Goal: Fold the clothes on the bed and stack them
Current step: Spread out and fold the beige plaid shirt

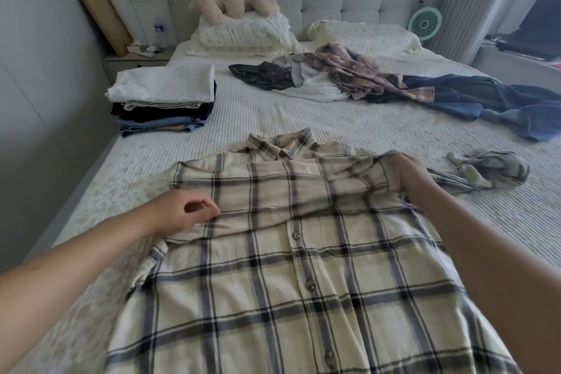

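Observation:
A cream plaid button shirt [273, 252] lies spread front-up on the bed [258, 118], collar pointing away from me. My left hand [185, 212] pinches the fabric at the shirt's left side, where the left sleeve is folded in. My right hand [406, 173] grips the shirt's right shoulder, with the right sleeve [491, 173] bunched on the bed beyond it. A stack of folded clothes [164, 100], white on top, sits at the bed's left edge. A loose heap of clothes [349, 76] lies further up the bed, with a blue denim garment [491, 103] to its right.
Pillows [243, 33] and a plush toy [230, 3] sit at the headboard. A nightstand [133, 61] stands at the left, a small green fan [425, 24] at the right. Open bed surface lies between the shirt and the heap.

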